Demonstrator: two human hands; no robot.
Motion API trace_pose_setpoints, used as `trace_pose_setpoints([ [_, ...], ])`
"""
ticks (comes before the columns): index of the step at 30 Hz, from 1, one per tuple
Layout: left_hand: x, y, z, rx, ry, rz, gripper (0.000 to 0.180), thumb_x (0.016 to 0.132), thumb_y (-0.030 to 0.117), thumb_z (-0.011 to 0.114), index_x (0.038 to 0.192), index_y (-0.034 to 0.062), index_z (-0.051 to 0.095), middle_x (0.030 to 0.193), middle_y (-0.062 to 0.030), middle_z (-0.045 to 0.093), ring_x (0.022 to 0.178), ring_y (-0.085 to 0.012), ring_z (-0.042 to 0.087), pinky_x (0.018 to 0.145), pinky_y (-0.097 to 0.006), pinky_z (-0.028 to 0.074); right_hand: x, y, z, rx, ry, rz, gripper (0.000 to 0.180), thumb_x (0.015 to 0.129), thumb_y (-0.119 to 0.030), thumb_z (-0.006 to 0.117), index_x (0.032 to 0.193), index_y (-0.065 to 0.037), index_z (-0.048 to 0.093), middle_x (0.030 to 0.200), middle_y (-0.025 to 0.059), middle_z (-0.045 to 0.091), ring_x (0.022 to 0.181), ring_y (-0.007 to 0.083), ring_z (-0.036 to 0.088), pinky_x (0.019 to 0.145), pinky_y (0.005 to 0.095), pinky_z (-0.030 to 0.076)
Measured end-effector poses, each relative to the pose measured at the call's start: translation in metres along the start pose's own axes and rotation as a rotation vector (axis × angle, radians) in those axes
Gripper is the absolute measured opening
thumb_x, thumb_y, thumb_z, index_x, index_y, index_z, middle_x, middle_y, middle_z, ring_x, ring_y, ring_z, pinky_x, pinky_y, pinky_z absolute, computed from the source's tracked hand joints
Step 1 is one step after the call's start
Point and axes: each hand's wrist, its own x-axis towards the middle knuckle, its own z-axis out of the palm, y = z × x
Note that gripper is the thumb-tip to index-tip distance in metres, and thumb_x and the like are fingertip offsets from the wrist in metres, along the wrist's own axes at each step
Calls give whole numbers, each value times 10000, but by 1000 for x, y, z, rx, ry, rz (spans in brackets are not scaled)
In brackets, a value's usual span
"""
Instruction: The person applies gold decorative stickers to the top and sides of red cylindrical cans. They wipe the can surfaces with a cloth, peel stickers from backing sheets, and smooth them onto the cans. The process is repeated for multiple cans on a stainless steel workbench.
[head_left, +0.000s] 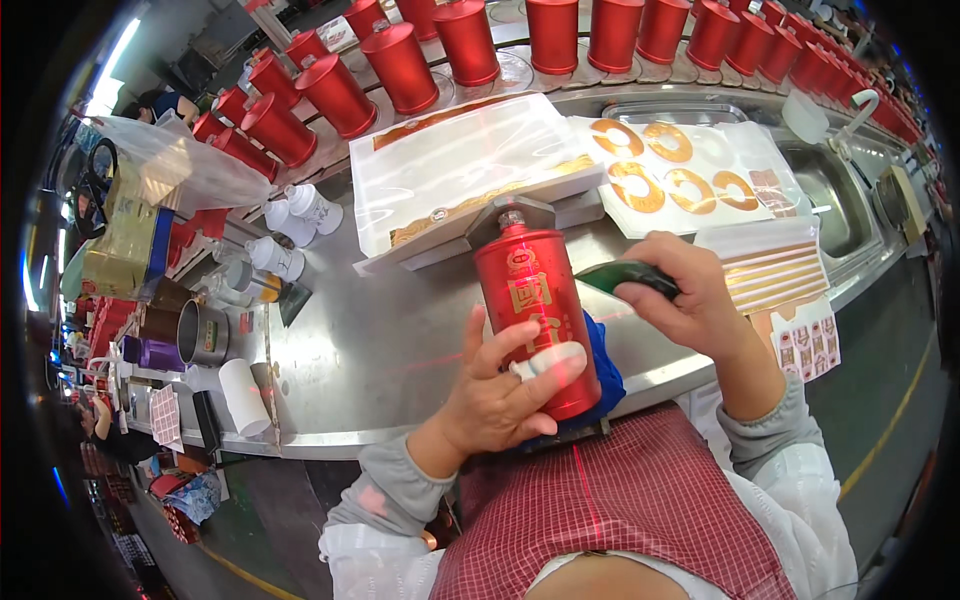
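A red bottle (528, 320) with gold characters lies tilted in front of me, its neck against a grey angular stand (545, 214) and blue cloth (604, 372) under its lower part. My left hand (505, 388) lies over the bottle's lower left side, fingers curved across it and white tape round one of them. In my right hand (690, 295) is a dark green, smooth curved scraper (625, 274), pinched between thumb and fingers. Its tip points at the bottle's upper right side; whether it touches I cannot tell.
Behind the bottle are a white sheet with gold strips (460, 170), a sheet of gold ring-shaped stickers (655, 190) and a strip sheet (770, 265). Red bottles (400, 70) line the far conveyor. White spray bottles (275, 258) and a paper roll (243, 397) stand left; a sink (830, 200) is right.
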Motion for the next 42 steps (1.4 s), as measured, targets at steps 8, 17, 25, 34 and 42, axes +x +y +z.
trace_pose_setpoints([
  [8,56,-43,-24,89,-25,19,534,968,564,361,1177,194,684,1009,14,684,1186,-232,464,1183,-528,68,-9,-5,-3,90,146,179,150,831,-62,703,958,-11,641,739,36,588,631,80,522,566,244,425],
  [17,-37,8,15,46,231,-199,589,989,533,359,1251,80,629,1187,-43,670,1306,-299,409,1164,-547,119,42,-20,22,-91,-388,-311,128,789,-135,691,840,-42,620,782,118,631,753,326,640,659,404,494],
  [25,-57,28,26,52,319,-295,581,988,519,377,1264,68,618,1231,-53,651,1291,-317,425,1138,-533,201,90,-16,43,-363,-223,-126,142,776,-105,657,837,-16,565,858,174,630,833,360,636,741,450,508],
  [34,35,-62,-24,143,146,-65,465,952,491,485,1225,159,661,1171,-41,661,1253,-267,470,1144,-498,219,57,22,-3,-65,58,23,243,863,-37,596,1104,-38,627,1037,140,677,896,339,645,768,367,523],
  [42,23,-33,-5,0,184,-57,510,968,525,414,1237,167,657,1165,-1,669,1232,-242,480,1137,-488,230,235,251,-1,-923,-284,444,448,943,-421,475,1046,-43,692,1125,213,658,1096,390,600,948,452,449],
])
